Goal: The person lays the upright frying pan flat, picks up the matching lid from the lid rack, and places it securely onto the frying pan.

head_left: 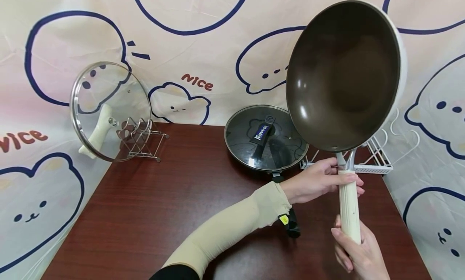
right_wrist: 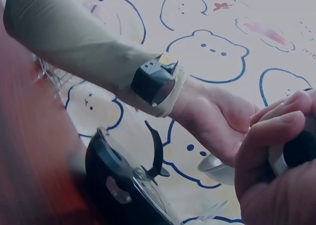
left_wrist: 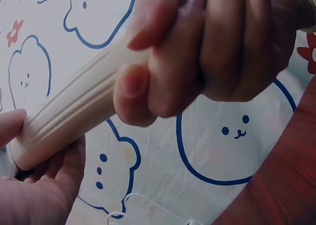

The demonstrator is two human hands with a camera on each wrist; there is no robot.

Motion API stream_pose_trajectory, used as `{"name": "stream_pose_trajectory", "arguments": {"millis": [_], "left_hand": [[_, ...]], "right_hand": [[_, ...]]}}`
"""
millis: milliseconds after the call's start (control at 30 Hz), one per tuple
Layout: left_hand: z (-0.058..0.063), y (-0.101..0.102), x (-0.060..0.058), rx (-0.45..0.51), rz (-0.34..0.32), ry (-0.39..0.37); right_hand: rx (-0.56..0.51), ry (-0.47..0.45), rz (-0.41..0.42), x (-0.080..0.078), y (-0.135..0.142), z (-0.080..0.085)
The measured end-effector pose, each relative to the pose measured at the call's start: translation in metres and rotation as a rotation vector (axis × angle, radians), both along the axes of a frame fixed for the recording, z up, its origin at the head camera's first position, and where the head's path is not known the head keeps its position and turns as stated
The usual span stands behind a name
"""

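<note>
behind table (head_left: 163,199), raised pan (head_left: 345,78); printed cloth (head_left: 174,53)

frying pan (head_left: 345,78) | deep, round; dark brown glossy interior, white exterior | cream grooved handle (head_left: 349,207) on forked metal neck (head_left: 350,159) | raised over right part of tabletop (head_left: 181,183), near-upright, opening toward head camera, handle down | gripped by left hand (head_left: 316,181) near neck, right hand (head_left: 359,249) near handle end

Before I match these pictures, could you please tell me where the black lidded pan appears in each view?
Head: black lidded pan slightly right of centre, mid-height.
Left wrist: not in it.
Right wrist: lower part, left of centre.
Shared landmark: the brown tabletop, at the left wrist view's lower right and the right wrist view's left edge.
</note>
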State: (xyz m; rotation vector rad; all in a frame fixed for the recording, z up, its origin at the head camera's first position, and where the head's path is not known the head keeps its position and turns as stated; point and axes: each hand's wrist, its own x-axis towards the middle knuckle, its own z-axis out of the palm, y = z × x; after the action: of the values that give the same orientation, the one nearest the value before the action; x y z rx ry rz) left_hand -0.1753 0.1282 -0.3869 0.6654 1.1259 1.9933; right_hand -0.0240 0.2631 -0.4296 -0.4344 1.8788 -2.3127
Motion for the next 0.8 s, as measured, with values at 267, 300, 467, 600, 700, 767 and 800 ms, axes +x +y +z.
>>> {"name": "stream_pose_trajectory", "arguments": {"millis": [267, 300, 467, 600, 700, 767, 800], "left_hand": [[0.0, -0.016, -0.001, 0.035, 0.012, -0.008], [0.001, -0.018, 0.0, 0.046, 0.01, -0.007], [0.001, -0.027, 0.002, 0.08, 0.009, -0.005], [0.0, -0.035, 0.004, 0.081, 0.034, 0.013], [-0.002, -0.041, 0.006, 0.086, 0.049, 0.024], [-0.003, -0.046, 0.007, 0.087, 0.054, 0.028], [-0.004, -0.048, 0.008, 0.088, 0.057, 0.028]], "right_hand": [[-0.028, -0.007, 0.1, -0.004, -0.011, 0.003], [-0.047, -0.007, 0.113, -0.005, -0.012, 0.002], [-0.224, -0.003, 0.224, -0.01, -0.019, -0.001], [-0.333, -0.005, 0.318, -0.013, -0.024, -0.004], [-0.36, -0.03, 0.355, -0.014, -0.027, -0.005], [-0.37, -0.046, 0.378, -0.014, -0.029, -0.005], [-0.374, -0.047, 0.391, -0.014, -0.03, -0.005]]}}
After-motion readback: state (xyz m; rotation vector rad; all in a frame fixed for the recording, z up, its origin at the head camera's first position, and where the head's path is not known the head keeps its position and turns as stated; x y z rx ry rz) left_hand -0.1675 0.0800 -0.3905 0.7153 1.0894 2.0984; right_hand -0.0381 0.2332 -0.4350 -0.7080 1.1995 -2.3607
